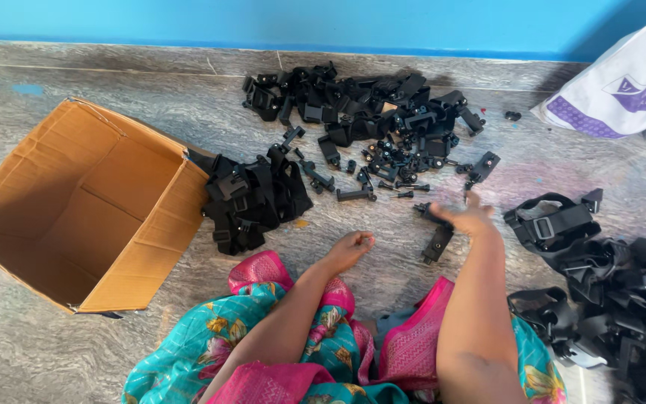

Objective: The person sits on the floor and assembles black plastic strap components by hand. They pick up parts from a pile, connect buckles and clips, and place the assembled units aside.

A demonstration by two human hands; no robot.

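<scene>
Two hands: right hand (466, 218) spread open over one black bracket (437, 243), left hand (349, 250) loosely open, empty.

Both bare forearms reach forward from the lap. The left hand (349, 248) lies low and loosely curled, its fingers (364, 240) bent inward, palm down. The right hand (466, 217) stretches farther ahead, wrist bent, fingers pointing down and slightly blurred.

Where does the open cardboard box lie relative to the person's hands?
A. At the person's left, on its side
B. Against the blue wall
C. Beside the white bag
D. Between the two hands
A: the cardboard box lies tipped on its side, left of the left hand.
</scene>
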